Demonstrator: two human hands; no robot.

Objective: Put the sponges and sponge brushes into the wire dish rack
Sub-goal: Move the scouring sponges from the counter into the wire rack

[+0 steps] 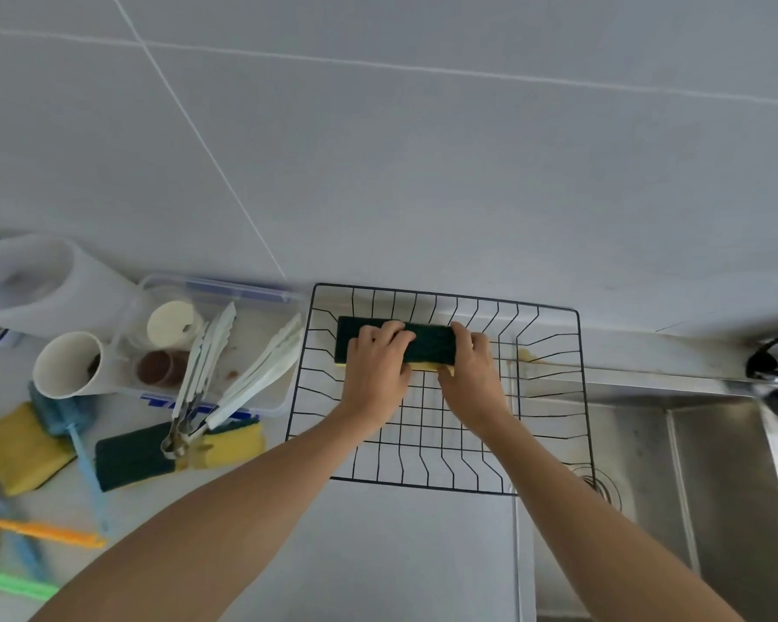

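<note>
A black wire dish rack (576, 397) sits on the counter against the wall, partly over the sink. Inside its far side lies a green and yellow sponge (430, 341). My left hand (376, 374) and my right hand (468, 374) both grip this sponge from the near side, fingers curled over its green top. On the counter to the left lie another green and yellow sponge (131, 455), a yellow sponge (19, 446) and a blue sponge brush (64, 415). Orange (41, 531) and green (14, 585) brush handles show at the lower left.
A clear plastic container (261, 303) left of the rack holds small cups and two white tongs (261, 374). A white mug (70, 365) and a white jug (41, 280) stand further left. A steel sink (692, 487) lies to the right, with a dark faucet (773, 356) behind it.
</note>
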